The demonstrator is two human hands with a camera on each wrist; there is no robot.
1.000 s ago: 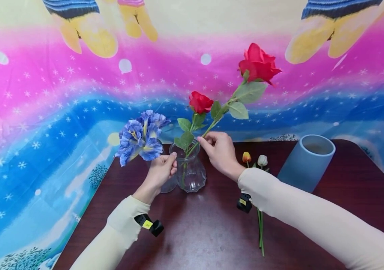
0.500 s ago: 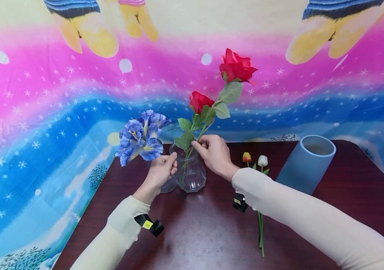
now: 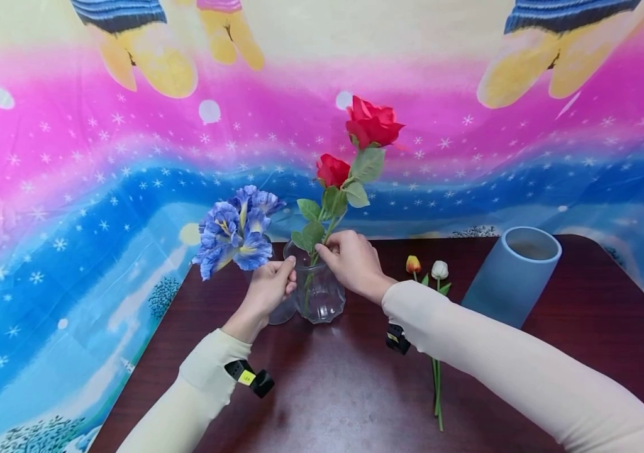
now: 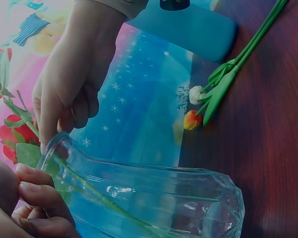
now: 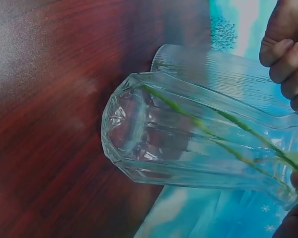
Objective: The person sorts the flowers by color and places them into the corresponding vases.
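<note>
My right hand [image 3: 350, 261] pinches the stem of the larger red rose [image 3: 373, 123] at the mouth of a clear glass vase [image 3: 322, 299]. A smaller red rose [image 3: 333, 170] stands in that vase. Two green stems [image 5: 203, 126] run inside the glass, one reaching the base and the other ending higher. Beside the vase's neck, my left hand [image 3: 270, 286] is held with curled fingers and nothing visible in them. Blue irises [image 3: 237, 233] show just above the left hand, with a ribbed clear glass vase [image 5: 213, 67] behind it.
An orange tulip [image 3: 413, 264] and a white tulip [image 3: 439, 270] lie on the dark wooden table [image 3: 344, 390], partly under the right forearm. A blue-grey vase [image 3: 517, 277] stands at the right. A printed cloth [image 3: 129, 157] hangs behind the table.
My right hand has moved left and slightly down, bringing the larger rose lower and more upright, closer over the smaller one. My left hand has stayed in place.
</note>
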